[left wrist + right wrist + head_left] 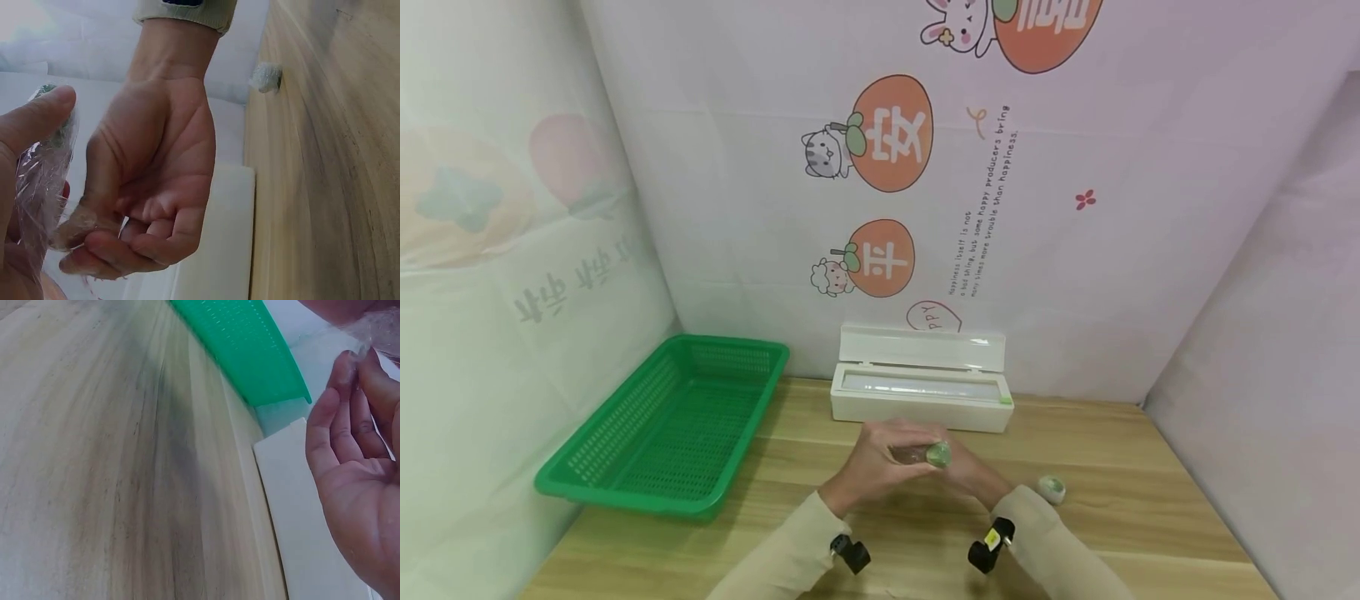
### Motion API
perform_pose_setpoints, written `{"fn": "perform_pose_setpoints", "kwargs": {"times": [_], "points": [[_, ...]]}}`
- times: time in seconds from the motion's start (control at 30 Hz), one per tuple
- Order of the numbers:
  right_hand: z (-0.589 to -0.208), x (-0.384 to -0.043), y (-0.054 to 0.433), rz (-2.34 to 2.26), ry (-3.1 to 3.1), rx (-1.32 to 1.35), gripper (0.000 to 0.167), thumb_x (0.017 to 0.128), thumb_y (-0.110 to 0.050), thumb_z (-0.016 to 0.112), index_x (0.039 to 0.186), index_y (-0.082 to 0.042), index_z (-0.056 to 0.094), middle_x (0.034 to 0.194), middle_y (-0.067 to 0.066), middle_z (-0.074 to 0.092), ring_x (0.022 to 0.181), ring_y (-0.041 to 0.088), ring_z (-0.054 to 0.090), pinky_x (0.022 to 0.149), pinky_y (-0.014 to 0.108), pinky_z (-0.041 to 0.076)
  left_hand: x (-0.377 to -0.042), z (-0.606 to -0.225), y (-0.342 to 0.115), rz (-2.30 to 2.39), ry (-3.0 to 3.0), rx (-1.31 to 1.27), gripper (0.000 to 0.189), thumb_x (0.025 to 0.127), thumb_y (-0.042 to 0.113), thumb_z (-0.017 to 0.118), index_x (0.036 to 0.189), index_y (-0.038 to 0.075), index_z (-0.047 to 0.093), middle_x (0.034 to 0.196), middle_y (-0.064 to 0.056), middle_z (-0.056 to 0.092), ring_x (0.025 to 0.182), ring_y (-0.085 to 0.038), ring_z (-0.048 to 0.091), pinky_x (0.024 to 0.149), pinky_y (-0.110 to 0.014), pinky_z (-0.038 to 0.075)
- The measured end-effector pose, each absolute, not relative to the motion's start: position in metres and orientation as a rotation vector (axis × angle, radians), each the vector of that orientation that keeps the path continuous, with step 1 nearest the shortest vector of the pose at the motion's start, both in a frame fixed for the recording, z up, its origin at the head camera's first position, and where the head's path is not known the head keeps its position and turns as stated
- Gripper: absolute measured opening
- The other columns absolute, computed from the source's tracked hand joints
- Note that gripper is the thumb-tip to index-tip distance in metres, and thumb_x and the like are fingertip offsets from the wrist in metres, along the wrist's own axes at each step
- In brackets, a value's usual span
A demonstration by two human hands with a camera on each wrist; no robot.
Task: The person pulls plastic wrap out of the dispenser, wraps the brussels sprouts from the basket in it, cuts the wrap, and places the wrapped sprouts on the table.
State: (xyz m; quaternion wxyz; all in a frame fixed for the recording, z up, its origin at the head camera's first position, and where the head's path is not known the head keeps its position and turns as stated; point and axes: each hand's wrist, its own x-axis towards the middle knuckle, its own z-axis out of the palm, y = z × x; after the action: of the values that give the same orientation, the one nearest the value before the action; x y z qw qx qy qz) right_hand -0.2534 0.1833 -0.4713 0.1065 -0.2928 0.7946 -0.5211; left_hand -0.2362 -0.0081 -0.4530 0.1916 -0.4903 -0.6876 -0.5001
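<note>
My left hand (880, 458) holds a long purplish thing with a green end (937, 454), wrapped in clear cling film; its exact kind is hard to tell. In the left wrist view the wrapped thing (45, 181) stands upright, with the left thumb lying along it. My right hand (159, 162) pinches a loose edge of the film between thumb and fingertips, beside the wrapped thing. The right wrist view also shows this pinch, with film (375, 331) stretching from the right fingertips. Both hands are raised above the table.
A white cling film box (922, 410) with its lid up stands at the back. The green basket (707, 500) is on the left. A small film-wrapped white and green piece (1052, 490) lies on the wooden table (1150, 500) at the right. Printed cloth hangs around.
</note>
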Motion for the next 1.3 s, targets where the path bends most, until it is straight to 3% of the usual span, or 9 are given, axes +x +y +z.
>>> {"fn": "perform_pose_setpoints", "kwargs": {"times": [0.13, 0.23, 0.37, 0.5, 0.6, 0.73, 0.97, 1.13, 1.3], "points": [[-0.475, -0.258, 0.186, -1.465, 2.3, -0.879, 0.032, 0.105, -0.031, 0.065, 0.129, -0.01, 0.07, 0.128, 0.012, 0.072, 0.113, 0.012, 0.068, 0.099, 0.025, 0.057, -0.234, -0.454, -0.008, -1.298, -1.964, -1.39, 0.034, 0.079, 0.007, 0.091, 0.111, 0.002, 0.08, 0.115, -0.016, 0.08, 0.106, -0.025, 0.079, 0.1, -0.026, 0.06], [-0.483, -0.265, 0.196, -1.529, 2.191, -0.722, 0.041, 0.104, -0.03, 0.066, 0.135, -0.003, 0.066, 0.127, 0.016, 0.071, 0.108, 0.014, 0.068, 0.093, 0.026, 0.059, -0.234, -0.455, -0.009, -1.194, -1.971, -1.398, 0.033, 0.079, 0.01, 0.092, 0.11, 0.004, 0.08, 0.114, -0.015, 0.08, 0.106, -0.022, 0.079, 0.097, -0.021, 0.059], [-0.491, -0.27, 0.211, -1.751, 2.041, -0.461, 0.051, 0.11, -0.032, 0.055, 0.144, 0.006, 0.056, 0.132, 0.014, 0.069, 0.11, 0.012, 0.068, 0.096, 0.025, 0.059, -0.236, -0.454, -0.015, -1.018, -1.989, -1.348, 0.033, 0.079, 0.013, 0.093, 0.108, 0.007, 0.081, 0.11, -0.009, 0.082, 0.102, -0.018, 0.08, 0.096, -0.021, 0.06], [-0.486, -0.267, 0.217, -1.862, 2.046, -0.451, 0.056, 0.112, -0.035, 0.051, 0.141, 0.012, 0.056, 0.136, 0.017, 0.069, 0.115, 0.015, 0.072, 0.103, 0.029, 0.06, -0.243, -0.459, -0.02, -0.817, -2.035, -1.249, 0.029, 0.079, 0.014, 0.093, 0.105, 0.008, 0.082, 0.104, -0.006, 0.083, 0.094, -0.016, 0.08, 0.091, -0.024, 0.063], [-0.476, -0.259, 0.213, -1.812, 2.176, -0.479, 0.053, 0.109, -0.036, 0.059, 0.137, 0.01, 0.061, 0.133, 0.02, 0.071, 0.115, 0.02, 0.073, 0.105, 0.037, 0.06, -0.249, -0.465, -0.023, -0.726, -2.094, -1.176, 0.028, 0.08, 0.016, 0.093, 0.105, 0.009, 0.082, 0.104, -0.005, 0.083, 0.092, -0.015, 0.08, 0.087, -0.025, 0.064], [-0.467, -0.25, 0.203, -1.64, 2.439, -0.48, 0.041, 0.102, -0.035, 0.072, 0.125, -0.001, 0.072, 0.12, 0.015, 0.077, 0.106, 0.021, 0.075, 0.097, 0.042, 0.064, -0.254, -0.472, -0.022, -0.664, -2.151, -1.106, 0.03, 0.082, 0.021, 0.092, 0.108, 0.01, 0.082, 0.105, -0.002, 0.083, 0.093, -0.015, 0.079, 0.085, -0.026, 0.065], [-0.468, -0.247, 0.197, -1.538, 2.569, -0.507, 0.027, 0.097, -0.032, 0.078, 0.114, -0.011, 0.079, 0.107, 0.006, 0.08, 0.098, 0.016, 0.075, 0.089, 0.031, 0.063, -0.26, -0.481, -0.021, -0.715, -2.245, -1.101, 0.036, 0.083, 0.027, 0.092, 0.114, 0.012, 0.08, 0.109, -0.001, 0.082, 0.097, -0.014, 0.076, 0.085, -0.026, 0.064], [-0.467, -0.249, 0.205, -1.426, 2.591, -0.615, 0.023, 0.096, -0.035, 0.078, 0.11, -0.017, 0.079, 0.104, 0.001, 0.079, 0.097, 0.016, 0.074, 0.087, 0.026, 0.062, -0.265, -0.478, -0.034, -0.994, -2.59, -1.087, 0.047, 0.087, 0.039, 0.088, 0.122, 0.012, 0.076, 0.115, 0.001, 0.077, 0.107, -0.014, 0.071, 0.094, -0.029, 0.061], [-0.461, -0.25, 0.209, -1.383, 2.531, -0.736, 0.02, 0.096, -0.029, 0.079, 0.108, -0.014, 0.08, 0.103, 0.005, 0.08, 0.093, 0.016, 0.075, 0.083, 0.025, 0.063, -0.274, -0.475, -0.043, -1.361, -2.814, -1.107, 0.025, 0.091, 0.04, 0.084, 0.105, 0.019, 0.082, 0.095, 0.009, 0.078, 0.084, -0.005, 0.066, 0.075, -0.022, 0.057]]}}
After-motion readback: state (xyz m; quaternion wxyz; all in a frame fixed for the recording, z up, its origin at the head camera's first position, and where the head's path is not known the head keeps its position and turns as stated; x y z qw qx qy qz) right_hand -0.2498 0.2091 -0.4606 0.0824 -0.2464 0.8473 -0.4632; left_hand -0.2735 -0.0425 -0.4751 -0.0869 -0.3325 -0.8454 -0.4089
